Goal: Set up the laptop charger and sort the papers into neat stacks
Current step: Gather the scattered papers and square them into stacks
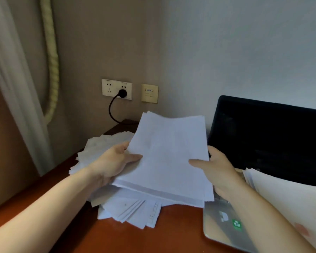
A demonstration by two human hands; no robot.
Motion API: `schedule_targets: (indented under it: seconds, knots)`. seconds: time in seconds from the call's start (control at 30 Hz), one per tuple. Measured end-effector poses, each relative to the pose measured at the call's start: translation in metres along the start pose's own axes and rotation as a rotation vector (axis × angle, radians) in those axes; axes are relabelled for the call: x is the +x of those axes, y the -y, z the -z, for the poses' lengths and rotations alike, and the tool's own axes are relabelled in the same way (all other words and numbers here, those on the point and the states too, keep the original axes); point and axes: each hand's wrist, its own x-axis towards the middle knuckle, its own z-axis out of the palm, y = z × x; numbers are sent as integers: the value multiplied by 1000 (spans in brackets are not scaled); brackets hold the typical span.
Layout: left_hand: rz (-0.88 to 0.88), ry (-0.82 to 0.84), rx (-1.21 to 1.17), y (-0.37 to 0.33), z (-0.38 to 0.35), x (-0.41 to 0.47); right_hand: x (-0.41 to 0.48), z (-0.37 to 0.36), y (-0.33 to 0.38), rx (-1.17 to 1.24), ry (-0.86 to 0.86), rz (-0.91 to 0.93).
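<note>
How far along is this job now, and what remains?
Looks done: a black plug sits in the wall socket; whether its cable reaches the laptop is hidden. In hand: the left hand and right hand hold a stack of sheets by its sides. Left: the loose papers fanned on the desk beneath need stacking.

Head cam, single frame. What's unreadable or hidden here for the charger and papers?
Charger cable: head view, passes behind the held stack; its far end and any link to the laptop are hidden.
Left hand and right hand: fingers under the stack unseen.
Loose papers on the desk: print too small, blurred.
Right-side pile: cut off by the frame edge.
</note>
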Motion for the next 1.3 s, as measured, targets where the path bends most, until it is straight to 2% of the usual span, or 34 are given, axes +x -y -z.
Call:
schedule_targets:
  seconds: [0.07,0.17,0.27,0.37,0.53,0.7,0.83,0.93,1.1,1.3]
  knots:
    - [-115,-81,77,2,-2,0,0,-1,0,-16,-45,24]
    - [-361,-224,171,-1,-5,-2,-5,-2,10,-7,-111,155]
    - [-512,-227,136,-4,-10,-7,-11,-8,18,38,-167,327]
    - [-574,-209,147,-3,-11,-7,-16,-12,20,85,-203,444]
    - [-597,-185,88,-1,-12,-7,-22,-18,17,47,-201,500]
    - [-790,-276,36,-2,-15,-9,-30,-23,25,75,-288,638]
    - [-811,-248,71,1,-15,-7,-32,-26,30,16,-196,657]
    - [-824,-292,57,2,-13,-5,-31,-25,28,7,-215,659]
    - [-756,-287,113,4,-16,-5,-32,-26,25,-14,-198,625]
    - [-666,-244,73,4,-14,-3,-34,-28,22,-2,-173,620]
